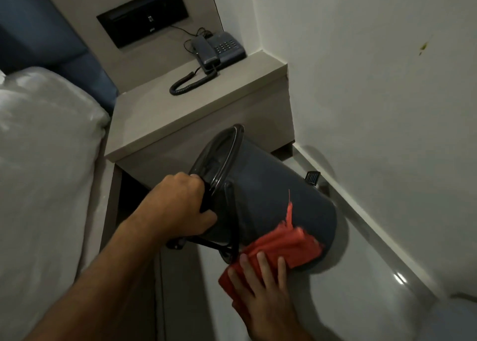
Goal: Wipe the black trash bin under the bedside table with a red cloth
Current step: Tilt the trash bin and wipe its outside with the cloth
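Inspector: The bed point(46, 160) lay at the left and the bedside table point(180, 113) stood in the corner, a telephone point(219, 50) on top. Where was the bin?

Assessor: The black trash bin point(271, 198) was out from under the table, held tilted in front of it and apparently clear of the floor point(361, 276), mouth toward the person. The left hand point(180, 206) had its grip clamped on the rim.

Inspector: And the cloth?

Assessor: The right hand point(260, 289) lay flat, fingers spread, pressing the red cloth point(281, 247) against the lower side wall near the base.

Inspector: Recommendation?

Assessor: In my judgement, the rim hold should stay firm while the cloth runs in long overlapping strokes, base to rim. The bin should be turned between passes. The pedal point(312, 178) side looked unreached.
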Demonstrator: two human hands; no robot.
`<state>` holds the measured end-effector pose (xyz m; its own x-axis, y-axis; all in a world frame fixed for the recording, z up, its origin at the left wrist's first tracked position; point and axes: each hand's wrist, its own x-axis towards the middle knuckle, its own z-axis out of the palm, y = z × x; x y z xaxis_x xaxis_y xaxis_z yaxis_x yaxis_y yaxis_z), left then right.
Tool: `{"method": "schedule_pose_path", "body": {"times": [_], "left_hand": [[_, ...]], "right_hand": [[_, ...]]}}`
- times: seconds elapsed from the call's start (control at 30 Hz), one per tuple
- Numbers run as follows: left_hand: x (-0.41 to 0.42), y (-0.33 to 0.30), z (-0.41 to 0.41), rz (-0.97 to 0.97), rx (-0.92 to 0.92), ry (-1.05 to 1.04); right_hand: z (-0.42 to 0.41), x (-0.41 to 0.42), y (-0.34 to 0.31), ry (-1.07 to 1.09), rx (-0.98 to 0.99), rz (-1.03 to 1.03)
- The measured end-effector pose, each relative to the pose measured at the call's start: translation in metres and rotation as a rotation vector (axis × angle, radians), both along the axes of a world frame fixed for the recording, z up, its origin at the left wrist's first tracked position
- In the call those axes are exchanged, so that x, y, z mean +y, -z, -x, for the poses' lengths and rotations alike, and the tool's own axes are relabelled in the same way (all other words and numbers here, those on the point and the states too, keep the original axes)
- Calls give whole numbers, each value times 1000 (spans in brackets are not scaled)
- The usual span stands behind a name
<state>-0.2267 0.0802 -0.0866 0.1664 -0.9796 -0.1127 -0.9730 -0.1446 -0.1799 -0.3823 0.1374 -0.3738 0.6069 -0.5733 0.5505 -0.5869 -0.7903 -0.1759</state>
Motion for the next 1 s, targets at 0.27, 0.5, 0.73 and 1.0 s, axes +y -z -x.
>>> {"method": "schedule_pose_path", "body": {"times": [0.27,0.5,0.73,1.0], "left_hand": [[-9,8,6,0,66,3],[8,22,1,16,91,25],[27,18,-1,-102,165,-179],[18,7,13,26,12,-140]], "right_hand": [[-26,-3,-81,101,-764,-404],[-39,-87,-179,57,-1018,-466],[24,-96,-101,142,-752,-200],[68,-55,-25,303,-685,-208]]}}
